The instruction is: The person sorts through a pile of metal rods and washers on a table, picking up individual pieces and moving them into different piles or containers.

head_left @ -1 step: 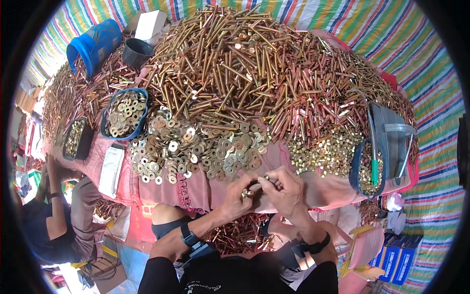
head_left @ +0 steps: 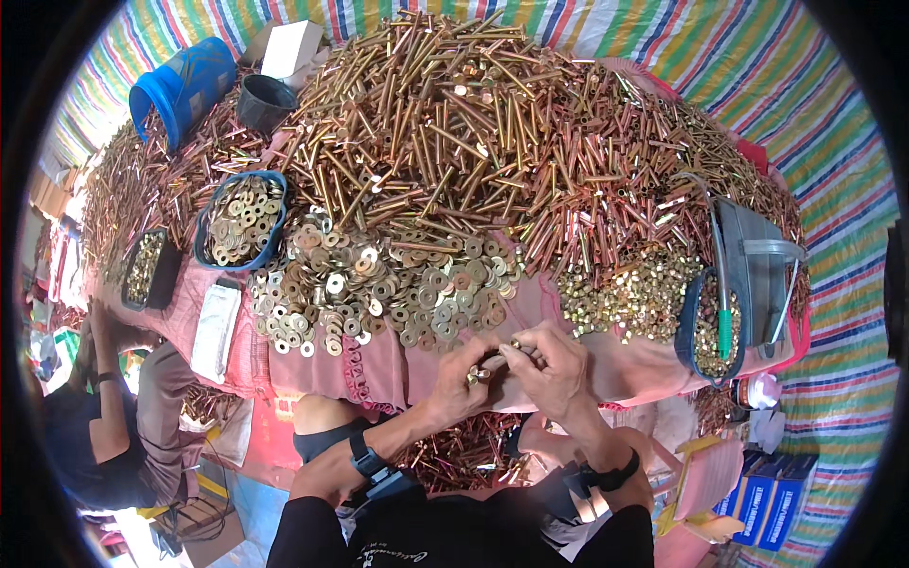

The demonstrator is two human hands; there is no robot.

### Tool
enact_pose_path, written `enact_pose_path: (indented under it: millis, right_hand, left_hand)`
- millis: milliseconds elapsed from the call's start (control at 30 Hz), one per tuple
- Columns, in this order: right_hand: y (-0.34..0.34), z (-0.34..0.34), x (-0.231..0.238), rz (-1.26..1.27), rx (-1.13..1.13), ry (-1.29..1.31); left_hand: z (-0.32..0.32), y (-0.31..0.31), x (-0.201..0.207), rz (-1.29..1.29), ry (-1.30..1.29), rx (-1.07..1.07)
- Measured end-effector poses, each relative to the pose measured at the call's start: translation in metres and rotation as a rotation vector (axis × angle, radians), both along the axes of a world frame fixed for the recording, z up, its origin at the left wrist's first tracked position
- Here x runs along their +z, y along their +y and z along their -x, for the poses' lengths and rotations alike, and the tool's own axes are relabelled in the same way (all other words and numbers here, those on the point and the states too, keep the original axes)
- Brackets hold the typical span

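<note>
Close together over the front edge of the pink cloth (head_left: 379,364) are both my hands. My left hand (head_left: 460,381) is closed round a few brass-coloured bolts (head_left: 478,376), whose ends poke out of the fist. Thumb and fingers of my right hand (head_left: 554,367) are pinched right beside it, at a small metal piece (head_left: 514,344) too tiny to name. Just beyond the left hand lies a heap of flat washers (head_left: 379,284). Past the right hand is a pile of small nuts (head_left: 630,295). A large mound of long bolts (head_left: 445,133) rises behind both.
At right stand a nut-filled bin (head_left: 689,331) and a grey scoop-like container (head_left: 753,246). Leftward are a blue basket of washers (head_left: 280,232), a dark tray (head_left: 170,275), a blue bucket (head_left: 194,85) and a black pot (head_left: 265,102). Another person (head_left: 104,426) sits far left.
</note>
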State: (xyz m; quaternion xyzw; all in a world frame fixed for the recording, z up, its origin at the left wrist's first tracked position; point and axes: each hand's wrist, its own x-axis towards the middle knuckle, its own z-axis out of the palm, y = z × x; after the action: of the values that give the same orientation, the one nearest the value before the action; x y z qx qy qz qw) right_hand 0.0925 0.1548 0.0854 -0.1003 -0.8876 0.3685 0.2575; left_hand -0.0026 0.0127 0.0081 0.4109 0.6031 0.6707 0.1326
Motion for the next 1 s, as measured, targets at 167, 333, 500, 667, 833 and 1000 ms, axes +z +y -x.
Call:
enact_pose_path:
  millis: [167,333,500,667,833,1000]
  right_hand:
    - [0.016,-0.001,0.006,0.045,0.187,-0.005]
    - [0.012,-0.002,0.001,0.082,0.140,0.014]
    - [0.001,0.000,-0.005,0.065,0.013,0.014]
    - [-0.002,-0.001,-0.001,0.142,0.017,-0.042]
    - [-0.003,0.000,0.001,0.310,0.001,-0.087]
    - [0.003,0.004,-0.007,0.124,0.133,0.086]
  left_hand:
    - [0.001,-0.001,-0.003,0.004,0.029,-0.015]
    - [-0.001,0.001,-0.004,-0.001,0.024,0.003]
    - [0.001,-0.003,-0.002,0.019,-0.009,-0.026]
    - [0.002,-0.004,-0.004,0.017,0.001,-0.029]
    - [0.001,-0.002,-0.010,-0.031,0.022,-0.026]
    - [0.002,-0.004,-0.013,-0.005,-0.010,-0.066]
